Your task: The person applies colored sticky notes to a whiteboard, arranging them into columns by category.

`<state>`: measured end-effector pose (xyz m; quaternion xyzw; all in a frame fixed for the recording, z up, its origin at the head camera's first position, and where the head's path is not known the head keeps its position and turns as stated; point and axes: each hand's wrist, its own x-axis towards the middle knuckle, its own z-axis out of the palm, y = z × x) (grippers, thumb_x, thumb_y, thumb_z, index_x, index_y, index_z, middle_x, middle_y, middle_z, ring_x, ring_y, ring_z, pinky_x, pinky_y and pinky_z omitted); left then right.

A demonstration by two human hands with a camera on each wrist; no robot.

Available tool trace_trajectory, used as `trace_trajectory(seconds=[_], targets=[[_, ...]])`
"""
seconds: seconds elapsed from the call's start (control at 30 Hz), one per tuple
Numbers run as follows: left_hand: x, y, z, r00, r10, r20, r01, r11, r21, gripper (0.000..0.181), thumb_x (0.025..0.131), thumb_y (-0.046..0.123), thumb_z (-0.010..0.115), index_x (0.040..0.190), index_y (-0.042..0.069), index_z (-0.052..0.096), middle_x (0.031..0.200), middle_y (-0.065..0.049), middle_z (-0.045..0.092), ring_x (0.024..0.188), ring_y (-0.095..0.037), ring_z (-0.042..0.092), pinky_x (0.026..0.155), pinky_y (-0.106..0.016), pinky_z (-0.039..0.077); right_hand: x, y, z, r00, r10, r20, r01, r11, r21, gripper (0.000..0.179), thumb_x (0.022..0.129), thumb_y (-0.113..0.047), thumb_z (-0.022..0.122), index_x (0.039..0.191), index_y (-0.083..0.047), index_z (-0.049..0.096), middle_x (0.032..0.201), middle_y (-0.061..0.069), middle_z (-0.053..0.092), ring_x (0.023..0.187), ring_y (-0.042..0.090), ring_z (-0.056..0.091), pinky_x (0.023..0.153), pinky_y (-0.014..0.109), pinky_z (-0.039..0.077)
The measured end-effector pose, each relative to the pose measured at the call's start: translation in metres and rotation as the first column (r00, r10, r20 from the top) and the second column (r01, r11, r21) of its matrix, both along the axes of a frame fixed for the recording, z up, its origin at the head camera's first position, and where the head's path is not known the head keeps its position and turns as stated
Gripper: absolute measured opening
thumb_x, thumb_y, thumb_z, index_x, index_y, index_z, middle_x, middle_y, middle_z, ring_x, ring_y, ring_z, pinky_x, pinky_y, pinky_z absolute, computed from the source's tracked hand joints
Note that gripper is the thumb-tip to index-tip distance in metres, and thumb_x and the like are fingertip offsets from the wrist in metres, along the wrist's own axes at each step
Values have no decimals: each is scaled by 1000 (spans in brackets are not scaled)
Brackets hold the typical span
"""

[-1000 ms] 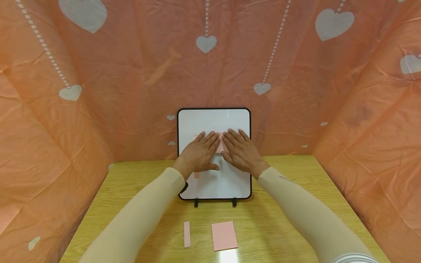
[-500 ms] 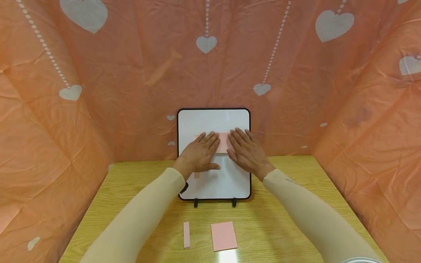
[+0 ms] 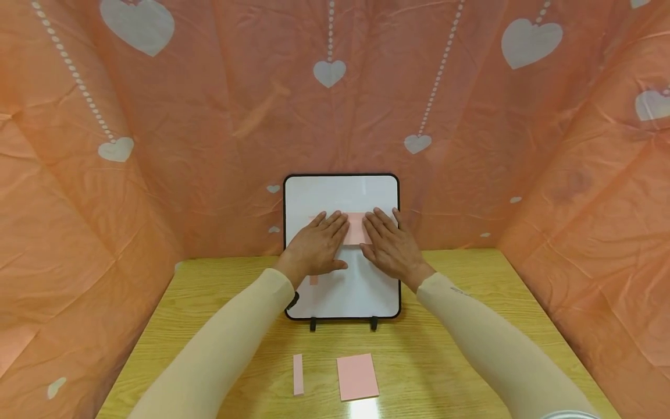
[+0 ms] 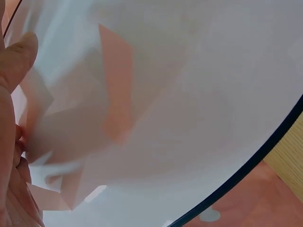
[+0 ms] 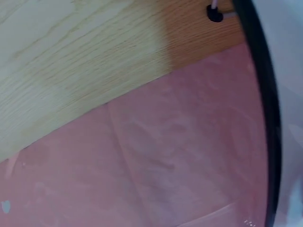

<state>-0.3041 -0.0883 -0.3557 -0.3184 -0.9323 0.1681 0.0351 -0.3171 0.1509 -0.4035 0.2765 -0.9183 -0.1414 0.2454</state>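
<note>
A white board (image 3: 340, 192) with a black rim stands upright at the back of the table. Across its middle lies a pink sticky note (image 3: 355, 228), partly covered by both hands. My left hand (image 3: 316, 243) lies over the note's left side with straight fingers and the thumb spread. On its right side rest the straight fingers of my right hand (image 3: 392, 245). A narrow pink paper strip (image 4: 119, 80) sticks to the board below my left hand, mostly hidden in the head view. The right wrist view shows no hand, only the board's edge (image 5: 272, 123).
On the wooden table (image 3: 220, 326), in front of the board, lie a square pink sticky-note pad (image 3: 357, 377) and a narrow pink strip (image 3: 298, 375). Two black feet (image 3: 374, 324) support the board. An orange-pink sheet with hearts (image 3: 335, 128) hangs behind and at both sides.
My right hand has slid to the right along the note, uncovering more of its middle. My left hand stays in place on the board.
</note>
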Motion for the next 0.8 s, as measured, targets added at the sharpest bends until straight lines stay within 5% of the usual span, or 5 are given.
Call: trace_trajectory(seconds=[0.33, 0.8], targets=[[1, 3, 2, 998, -34, -59, 36, 999, 22, 86, 108, 62, 45, 169, 7, 20, 177, -9, 16, 165, -26, 9, 135, -45, 7, 3, 4, -5, 999, -7, -40, 8, 1000, 20, 71, 109, -53, 41, 164, -8, 37, 171, 7, 35, 162, 26, 25, 134, 53, 13], [-6, 8, 3, 998, -45, -47, 45, 999, 9, 85, 108, 61, 44, 169, 8, 18, 178, -6, 13, 166, -24, 8, 136, -44, 6, 5, 9, -8, 997, 25, -69, -23, 999, 22, 71, 110, -53, 35, 164, -7, 37, 172, 8, 32, 164, 27, 20, 133, 55, 16]])
